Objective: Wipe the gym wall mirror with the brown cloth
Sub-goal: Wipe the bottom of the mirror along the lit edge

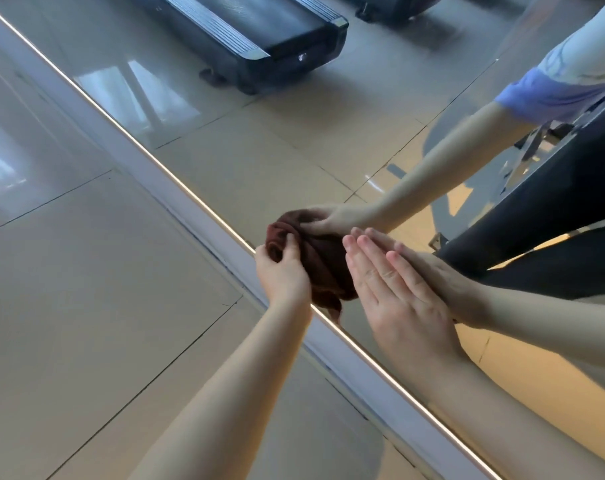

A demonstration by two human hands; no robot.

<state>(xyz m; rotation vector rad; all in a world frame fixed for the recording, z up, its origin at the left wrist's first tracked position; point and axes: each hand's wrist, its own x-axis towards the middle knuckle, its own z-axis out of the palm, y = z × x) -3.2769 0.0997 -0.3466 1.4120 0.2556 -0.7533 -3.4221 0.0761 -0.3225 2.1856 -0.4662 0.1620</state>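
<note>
The wall mirror (294, 140) fills the upper right half of the head view, its lower edge running diagonally from top left to bottom right. A bunched brown cloth (323, 268) is pressed against the glass just above that edge. My left hand (283, 275) grips the cloth, fingers curled round its left side. My right hand (394, 292) lies flat on the mirror to the right of the cloth, fingers straight and together, touching the glass. Both hands meet their reflections in the mirror.
A pale baseboard strip (176, 199) runs under the mirror's edge. Glossy beige floor tiles (103, 278) lie at the lower left. Reflected in the mirror are a black treadmill (259, 32), a person's blue sleeve and dark trousers.
</note>
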